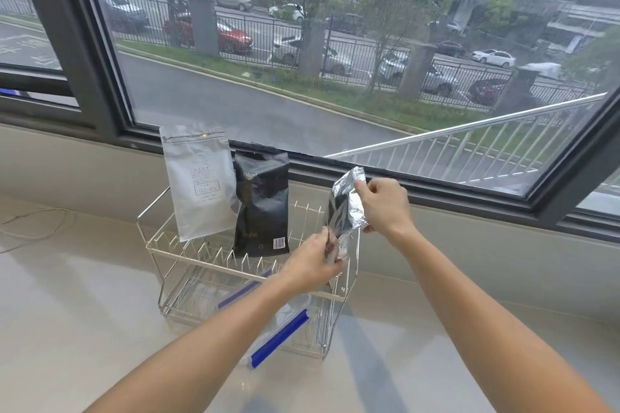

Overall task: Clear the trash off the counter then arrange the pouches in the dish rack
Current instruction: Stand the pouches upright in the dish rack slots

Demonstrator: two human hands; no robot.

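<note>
A wire dish rack (157, 250) stands on the pale counter under the window. A white pouch (199, 183) and a black pouch (261, 208) stand upright in its upper tier, side by side. Both hands hold a silver foil pouch (347, 208) over the rack's right end. My right hand (382, 203) pinches its top edge and side, and my left hand (310, 265) grips its bottom. Clear zip bags with blue seals (280, 339) lie in and under the lower tier, partly hidden by my left forearm.
The counter (84, 312) spreads left and right of the rack. A thin white cable (40, 225) lies on it at the far left. A big window with a dark frame (436, 184) runs right behind the rack.
</note>
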